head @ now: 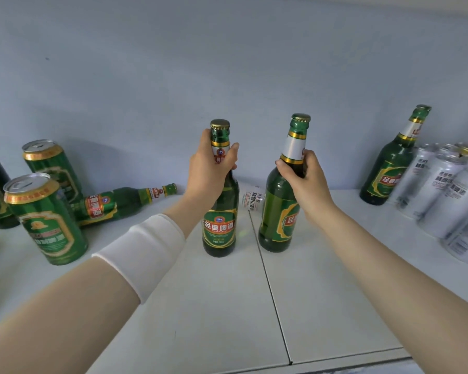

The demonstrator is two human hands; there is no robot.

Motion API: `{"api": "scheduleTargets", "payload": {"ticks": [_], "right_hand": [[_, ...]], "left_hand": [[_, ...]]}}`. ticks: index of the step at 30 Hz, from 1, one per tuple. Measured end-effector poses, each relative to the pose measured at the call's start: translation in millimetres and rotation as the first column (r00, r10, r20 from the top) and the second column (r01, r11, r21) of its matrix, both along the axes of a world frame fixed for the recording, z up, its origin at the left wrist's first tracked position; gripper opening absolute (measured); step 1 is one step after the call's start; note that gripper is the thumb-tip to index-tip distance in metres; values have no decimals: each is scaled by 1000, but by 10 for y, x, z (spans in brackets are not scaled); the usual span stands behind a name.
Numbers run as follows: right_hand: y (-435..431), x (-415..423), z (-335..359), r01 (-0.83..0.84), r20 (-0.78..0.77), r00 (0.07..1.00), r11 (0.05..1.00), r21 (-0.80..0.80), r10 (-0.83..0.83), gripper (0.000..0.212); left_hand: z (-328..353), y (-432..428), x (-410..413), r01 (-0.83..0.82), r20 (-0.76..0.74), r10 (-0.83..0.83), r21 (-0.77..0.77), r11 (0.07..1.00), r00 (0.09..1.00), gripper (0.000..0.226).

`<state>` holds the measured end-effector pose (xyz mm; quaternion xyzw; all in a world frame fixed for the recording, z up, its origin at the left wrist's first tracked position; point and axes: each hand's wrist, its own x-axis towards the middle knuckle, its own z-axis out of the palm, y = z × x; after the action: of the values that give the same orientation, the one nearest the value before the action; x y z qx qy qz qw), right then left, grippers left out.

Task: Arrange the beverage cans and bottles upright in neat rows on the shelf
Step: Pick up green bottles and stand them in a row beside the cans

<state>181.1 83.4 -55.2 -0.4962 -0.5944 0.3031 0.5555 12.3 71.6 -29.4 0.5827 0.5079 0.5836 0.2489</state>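
Left hand (211, 168) clamped around one capped green bottle's (220, 211) neck, right hand (303, 182) around another's (280, 211), both upright mid-shelf (322, 306), white cans (443, 190) clustered at right edge, third bottle (125, 202) lying toward back-left

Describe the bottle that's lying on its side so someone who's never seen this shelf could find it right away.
Start at the white shelf and look to its left side, where two green cans stand. Just behind them, against the back wall, is the green bottle lying down, its neck pointing right. The other bottles fully in view stand upright; this is the only one tipped over.
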Motion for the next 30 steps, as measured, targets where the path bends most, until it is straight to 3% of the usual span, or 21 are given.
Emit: {"api": "scheduleTargets", "payload": {"ticks": [5,22,30], "right_hand": [[84,208,22,51,17,999,999,15,-52,29],[348,1131,40,-28,76,997,1000,9,27,31],[389,1428,25,85,93,992,996,-2,-84,37]], "left_hand": [[-5,194,158,39,9,-39,16,999,999,20],[8,504,1011,-19,24,19,13,1000,1000,33],[-11,619,1358,82,35,-83,22,996,996,19]]}}
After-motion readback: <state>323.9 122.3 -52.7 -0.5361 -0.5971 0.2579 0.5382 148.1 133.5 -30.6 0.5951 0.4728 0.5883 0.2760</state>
